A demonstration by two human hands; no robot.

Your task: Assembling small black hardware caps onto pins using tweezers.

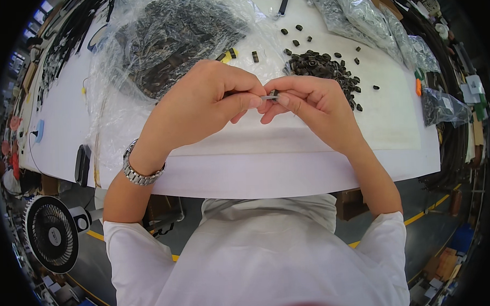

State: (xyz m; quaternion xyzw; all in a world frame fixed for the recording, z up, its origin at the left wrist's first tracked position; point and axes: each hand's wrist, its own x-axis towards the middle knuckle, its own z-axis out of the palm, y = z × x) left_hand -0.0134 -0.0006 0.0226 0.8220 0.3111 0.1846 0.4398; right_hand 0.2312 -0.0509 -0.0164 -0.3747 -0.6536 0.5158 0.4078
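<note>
My left hand (213,97) and my right hand (319,104) meet above the middle of the white table, both closed in a pinch. From the left fingertips a thin grey metal piece (268,97) reaches to a small dark part (275,92) held between my right thumb and forefinger. The fingers hide most of both, and the metal piece's kind does not show. Just beyond my right hand lies a pile of small dark brown-black parts (320,65), with several loose ones around it. A few more dark pieces (255,56) lie beyond my left hand, near a yellow item (230,56).
A large clear plastic bag (179,36) full of dark pieces covers the table's far left. Plastic-wrapped packs (342,14) lie at the far right. A black object (82,165) sits at the left edge, above a fan (52,234).
</note>
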